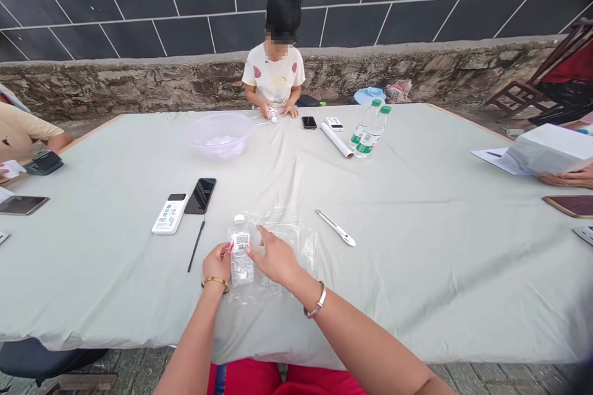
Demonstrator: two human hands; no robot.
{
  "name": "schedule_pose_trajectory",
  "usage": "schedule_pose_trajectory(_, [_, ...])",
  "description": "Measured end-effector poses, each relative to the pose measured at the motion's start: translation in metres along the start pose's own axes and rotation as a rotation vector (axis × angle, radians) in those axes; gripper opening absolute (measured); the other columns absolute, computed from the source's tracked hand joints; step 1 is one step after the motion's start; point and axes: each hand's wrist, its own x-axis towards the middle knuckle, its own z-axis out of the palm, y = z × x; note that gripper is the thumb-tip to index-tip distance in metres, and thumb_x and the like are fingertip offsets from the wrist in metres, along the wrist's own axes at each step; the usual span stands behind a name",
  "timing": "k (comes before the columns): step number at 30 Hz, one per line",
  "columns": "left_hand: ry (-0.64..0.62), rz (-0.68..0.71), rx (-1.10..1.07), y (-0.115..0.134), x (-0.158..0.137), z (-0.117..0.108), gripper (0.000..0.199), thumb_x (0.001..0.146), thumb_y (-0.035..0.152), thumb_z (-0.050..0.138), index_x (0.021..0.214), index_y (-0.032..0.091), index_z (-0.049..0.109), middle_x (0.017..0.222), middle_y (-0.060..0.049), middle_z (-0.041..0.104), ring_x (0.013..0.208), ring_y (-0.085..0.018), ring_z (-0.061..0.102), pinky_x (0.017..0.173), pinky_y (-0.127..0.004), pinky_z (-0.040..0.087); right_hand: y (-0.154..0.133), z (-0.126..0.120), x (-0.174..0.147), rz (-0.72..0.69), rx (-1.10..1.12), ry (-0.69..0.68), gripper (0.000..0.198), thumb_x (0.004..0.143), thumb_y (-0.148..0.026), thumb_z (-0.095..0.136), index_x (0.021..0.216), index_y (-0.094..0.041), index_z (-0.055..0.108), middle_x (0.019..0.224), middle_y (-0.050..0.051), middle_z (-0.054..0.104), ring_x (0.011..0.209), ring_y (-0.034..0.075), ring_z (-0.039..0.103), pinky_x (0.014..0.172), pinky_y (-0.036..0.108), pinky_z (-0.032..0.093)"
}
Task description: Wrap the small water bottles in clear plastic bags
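Observation:
A small clear plastic bottle (241,265) with a white cap and a red-and-white label lies on a clear plastic bag (290,234) in front of me. My left hand (217,262) is closed against the bottle's left side, gripping it near the label. Over the bag, on the right of the bottle, my right hand (277,257) is open. Its thumb is at the label's edge, and its index finger stretches out past the bottle. The bag spreads flat under and around both. Whether the bottle is partly inside the bag I cannot tell.
A white utility knife (336,228) lies to the right. On the left are a power bank (169,215), a phone (201,195) and a black strap (196,245). Farther off stand a purple basin (221,151), a roll (336,140) and two large bottles (370,136). Other people sit around the table.

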Motion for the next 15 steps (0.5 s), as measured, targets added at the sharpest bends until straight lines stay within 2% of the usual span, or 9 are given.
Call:
schedule_pose_trajectory(3, [-0.008,-0.002,-0.046,-0.003,0.001,0.003,0.029,0.068,0.008,0.052,0.091,0.017,0.067,0.071,-0.001,0.068,0.067,-0.015,0.062,0.069,-0.026,0.048,-0.019,0.021,0.015,0.061,-0.04,-0.104,0.09,0.076,-0.066,0.049,0.145,-0.014,0.024,0.107,0.017,0.064,0.095,0.03,0.062,0.073,0.036,0.044])
schedule_pose_trajectory(6, [-0.027,-0.017,-0.12,-0.009,0.003,0.004,0.029,0.067,0.01,0.051,0.093,0.017,0.064,0.064,0.002,0.063,0.055,-0.013,0.058,0.058,-0.025,0.048,-0.018,0.034,0.024,0.115,0.021,-0.138,0.097,0.068,-0.062,0.06,0.144,-0.015,0.025,0.102,0.015,0.066,0.092,0.031,0.062,0.071,0.036,0.045])
schedule_pose_trajectory(8, [-0.044,-0.029,-0.18,-0.012,0.003,0.005,0.027,0.069,0.015,0.049,0.093,0.017,0.062,0.062,0.003,0.06,0.049,-0.012,0.057,0.051,-0.024,0.048,-0.01,0.037,0.027,0.155,0.155,-0.118,0.091,0.068,-0.052,0.063,0.143,-0.017,0.027,0.1,0.012,0.066,0.089,0.028,0.063,0.071,0.036,0.046])
schedule_pose_trajectory(11, [-0.066,-0.041,-0.259,-0.014,0.002,0.008,0.025,0.07,0.017,0.046,0.089,0.016,0.062,0.061,0.003,0.059,0.046,-0.011,0.057,0.047,-0.023,0.048,0.007,0.034,0.029,0.164,0.401,-0.08,0.073,0.068,-0.036,0.064,0.135,-0.021,0.04,0.099,0.006,0.066,0.087,0.023,0.062,0.076,0.033,0.046])
schedule_pose_trajectory(13, [-0.074,-0.053,-0.29,-0.012,0.001,0.01,0.025,0.069,0.018,0.045,0.087,0.016,0.063,0.058,0.002,0.058,0.045,-0.011,0.057,0.047,-0.023,0.048,0.021,0.029,0.027,0.193,0.604,-0.112,0.067,0.068,-0.032,0.064,0.13,-0.022,0.043,0.093,0.003,0.066,0.085,0.021,0.062,0.074,0.033,0.047])
schedule_pose_trajectory(15, [-0.076,-0.073,-0.304,-0.008,0.0,0.012,0.026,0.068,0.018,0.045,0.085,0.015,0.065,0.053,0.003,0.058,0.044,-0.011,0.056,0.047,-0.023,0.048,0.035,0.024,0.022,0.273,0.857,-0.19,0.069,0.069,-0.032,0.063,0.133,-0.022,0.038,0.089,0.003,0.065,0.08,0.02,0.063,0.068,0.032,0.048])
